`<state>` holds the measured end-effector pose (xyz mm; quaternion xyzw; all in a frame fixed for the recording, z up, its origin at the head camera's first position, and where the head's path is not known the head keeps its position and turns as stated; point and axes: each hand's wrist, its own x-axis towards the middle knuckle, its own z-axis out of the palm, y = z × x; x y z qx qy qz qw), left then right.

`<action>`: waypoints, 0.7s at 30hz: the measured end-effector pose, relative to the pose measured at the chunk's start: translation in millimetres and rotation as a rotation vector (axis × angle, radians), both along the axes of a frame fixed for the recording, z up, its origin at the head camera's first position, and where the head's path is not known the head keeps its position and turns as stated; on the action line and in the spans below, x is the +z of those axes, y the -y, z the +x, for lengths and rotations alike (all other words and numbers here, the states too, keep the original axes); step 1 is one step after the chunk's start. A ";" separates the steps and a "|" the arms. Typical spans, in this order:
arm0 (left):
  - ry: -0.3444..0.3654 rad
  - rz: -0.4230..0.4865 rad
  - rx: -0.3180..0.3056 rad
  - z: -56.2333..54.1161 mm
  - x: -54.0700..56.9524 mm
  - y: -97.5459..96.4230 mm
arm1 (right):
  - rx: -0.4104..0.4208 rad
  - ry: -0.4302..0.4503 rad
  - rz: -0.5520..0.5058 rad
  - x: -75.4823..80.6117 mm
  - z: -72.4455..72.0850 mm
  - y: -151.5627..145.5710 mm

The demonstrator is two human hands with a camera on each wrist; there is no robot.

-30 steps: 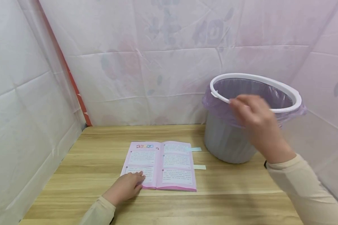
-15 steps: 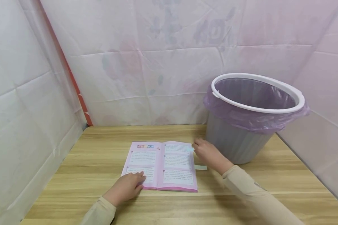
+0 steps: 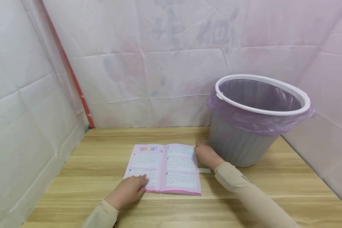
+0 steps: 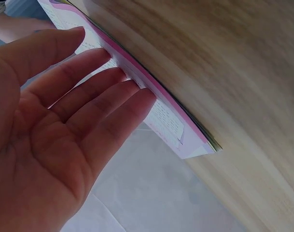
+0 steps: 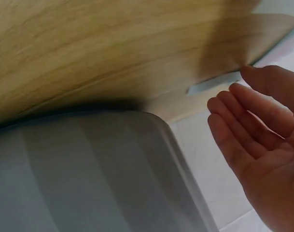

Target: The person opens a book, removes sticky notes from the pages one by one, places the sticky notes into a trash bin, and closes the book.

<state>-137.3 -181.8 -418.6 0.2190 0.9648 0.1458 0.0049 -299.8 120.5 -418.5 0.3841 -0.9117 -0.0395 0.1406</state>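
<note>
An open booklet (image 3: pixel 179 167) with pink pages lies on the table. My left hand (image 3: pixel 129 190) rests on its lower left page, and its fingers (image 4: pixel 120 108) are nearly straight in the left wrist view. At the right edge of the booklet, my right hand (image 3: pixel 207 155) pinches a pale blue sticky tab (image 3: pixel 192 151) with thumb and fingertips, as far as the views show. In the right wrist view, a pale strip (image 5: pixel 212 83) runs up to the thumb and index fingertip. A whitish-green tab (image 3: pixel 204 170) sticks out lower on the same edge.
A grey bin (image 3: pixel 236 142) with a purple liner (image 3: pixel 245 122) and white rim (image 3: pixel 262 110) stands just beyond my right hand. Printed white sheeting (image 3: pixel 148 79) encloses the wooden table (image 3: pixel 79 183) at the back and sides.
My right hand has come down from the front of the bin's rim to the booklet's right edge and shifted slightly left along the blue tab. My left hand stays put.
</note>
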 end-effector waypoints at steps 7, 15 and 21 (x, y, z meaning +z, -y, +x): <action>-0.015 -0.008 -0.003 -1.3 -1.1 -0.5 | 0.028 -0.036 0.060 -9.2 -5.4 -3.8; -0.013 -0.013 -0.004 -0.9 0.1 -1.4 | 0.060 -0.110 0.086 -11.6 -6.1 -4.1; -0.024 -0.025 -0.006 0.5 0.0 -2.1 | 0.003 -0.123 0.100 -14.0 -7.4 -2.0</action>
